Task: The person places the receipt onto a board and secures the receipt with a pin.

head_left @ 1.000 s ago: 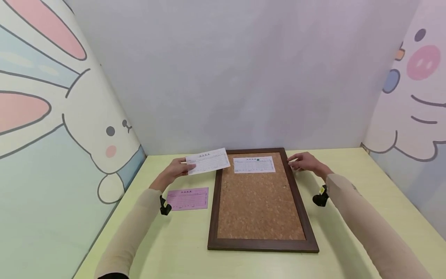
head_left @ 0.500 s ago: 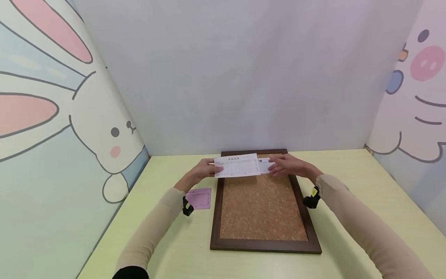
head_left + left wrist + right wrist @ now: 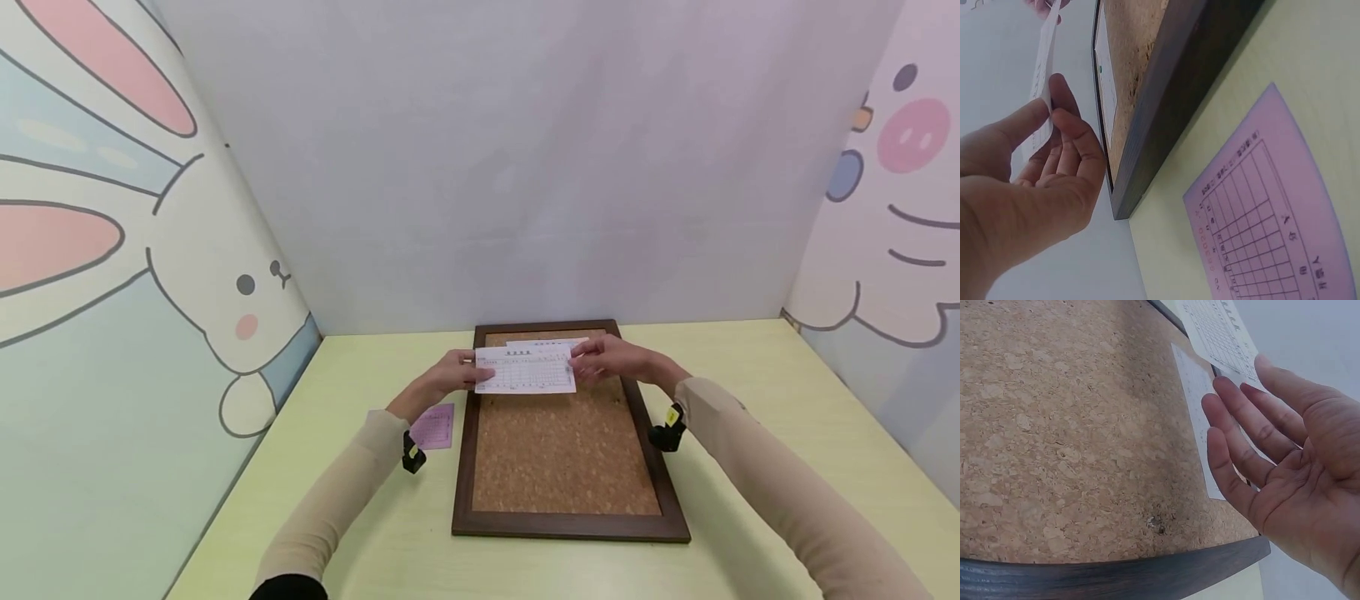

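My left hand (image 3: 452, 372) pinches the left end of a white printed form (image 3: 523, 371) between thumb and fingers, above a cork board (image 3: 562, 450). At its right end, my right hand (image 3: 606, 358) holds the edge between thumb and fingers. In the right wrist view, its other fingers are loosely bent over the board. A second white printed form (image 3: 1200, 415) lies on the upper cork, partly hidden behind the held one in the head view. Left of the board, a pink printed form (image 3: 1260, 206) lies on the table, partly covered by my left arm in the head view.
Dark brown framing (image 3: 570, 525) surrounds the cork and rises above the pale yellow table (image 3: 375, 533). A plain grey-white wall (image 3: 525, 167) stands behind the board. Painted cartoon animals cover the side walls.
My left hand has carried the white form right, over the board. The right hand has moved left from the frame's right edge and taken the form's right end. Both hands lowered it slightly.
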A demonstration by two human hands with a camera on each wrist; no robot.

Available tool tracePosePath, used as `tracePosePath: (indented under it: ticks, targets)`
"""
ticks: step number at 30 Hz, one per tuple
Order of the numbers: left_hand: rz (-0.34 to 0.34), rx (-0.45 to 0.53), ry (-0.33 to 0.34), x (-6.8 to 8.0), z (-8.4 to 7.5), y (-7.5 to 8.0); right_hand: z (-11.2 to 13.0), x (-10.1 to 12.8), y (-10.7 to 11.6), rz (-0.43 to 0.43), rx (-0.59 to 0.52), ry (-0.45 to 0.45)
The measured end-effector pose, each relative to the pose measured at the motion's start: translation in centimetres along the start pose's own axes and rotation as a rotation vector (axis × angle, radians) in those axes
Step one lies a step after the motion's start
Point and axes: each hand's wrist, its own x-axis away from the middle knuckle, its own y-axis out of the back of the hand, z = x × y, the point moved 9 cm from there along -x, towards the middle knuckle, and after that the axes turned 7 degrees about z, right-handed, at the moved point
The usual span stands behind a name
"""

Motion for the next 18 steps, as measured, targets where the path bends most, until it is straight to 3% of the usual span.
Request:
tracePosePath:
  ticks: [11, 18]
  targets:
    - [-0.002, 0.007, -0.007, -0.3, 0.0, -1.0, -0.6, 0.3, 1.1, -0.114, 0.058, -0.038]
    - [-0.006, -0.017, 0.001, -0.5, 0.6, -2.0, -2.8, 1.1, 1.2, -0.061, 0.066, -0.147]
